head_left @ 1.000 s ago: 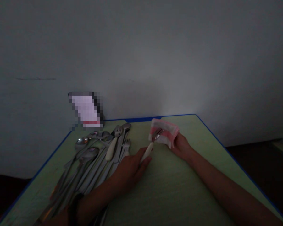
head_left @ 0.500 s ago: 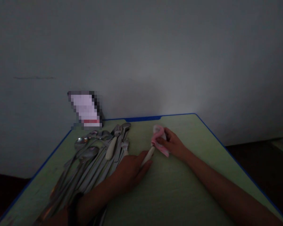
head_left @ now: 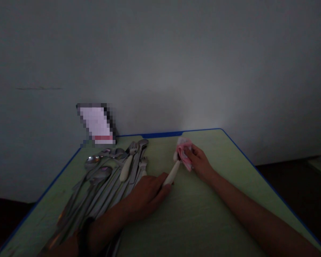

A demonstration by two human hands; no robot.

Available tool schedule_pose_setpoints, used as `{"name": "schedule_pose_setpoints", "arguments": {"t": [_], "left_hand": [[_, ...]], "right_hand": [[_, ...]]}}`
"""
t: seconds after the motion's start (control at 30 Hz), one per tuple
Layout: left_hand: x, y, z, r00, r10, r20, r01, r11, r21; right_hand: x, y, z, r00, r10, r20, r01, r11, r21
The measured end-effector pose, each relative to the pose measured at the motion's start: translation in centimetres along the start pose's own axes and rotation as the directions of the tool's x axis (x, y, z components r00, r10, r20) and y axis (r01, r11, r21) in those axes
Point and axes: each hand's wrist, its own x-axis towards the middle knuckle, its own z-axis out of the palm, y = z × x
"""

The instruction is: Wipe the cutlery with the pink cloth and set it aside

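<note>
My left hand (head_left: 147,194) is closed around the white handle of a fork (head_left: 172,174) that lies over the green table (head_left: 203,221). A pink and white cloth (head_left: 183,150) is bunched around the fork's metal head, which it hides. My right hand (head_left: 199,160) pinches that cloth with its fingers closed. The room is dim.
A heap of metal spoons, forks and knives (head_left: 107,178) lies on the table's left half, one with a white handle (head_left: 126,168). A blurred upright object (head_left: 97,124) stands at the back left corner. A plain wall rises behind the blue table edge (head_left: 163,134).
The cloth, first spread under the fork's head, has been folded over it and bunched tight. My right hand has slid along toward the far end. My left hand stays on the handle.
</note>
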Motion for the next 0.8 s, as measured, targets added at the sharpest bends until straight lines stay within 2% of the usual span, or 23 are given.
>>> {"name": "schedule_pose_setpoints", "arguments": {"t": [0.17, 0.3, 0.43, 0.67, 0.8], "left_hand": [[0.29, -0.01, 0.38, 0.998, -0.02, 0.058, 0.016, 0.997, 0.071], [0.54, -0.16, 0.43, 0.997, -0.013, 0.072, 0.005, 0.994, 0.112], [0.62, -0.1, 0.3, 0.997, 0.022, 0.072, -0.028, 0.997, 0.078], [0.2, -0.04, -0.29, 1.0, 0.016, -0.002, -0.016, 0.997, -0.079], [0.14, -0.25, -0.14, 1.0, -0.012, -0.003, 0.011, 0.991, -0.134]], "right_hand": [[-0.16, -0.48, 0.05, 0.987, 0.131, 0.09, -0.14, 0.985, 0.101], [-0.2, -0.57, -0.06, 0.977, 0.132, 0.164, -0.161, 0.972, 0.173], [-0.15, -0.23, -0.03, 0.989, 0.102, 0.11, -0.124, 0.969, 0.216], [-0.05, -0.55, 0.51, 0.997, 0.074, 0.006, -0.072, 0.933, 0.352], [0.18, -0.61, 0.37, 0.996, 0.091, -0.016, -0.078, 0.923, 0.377]]}}
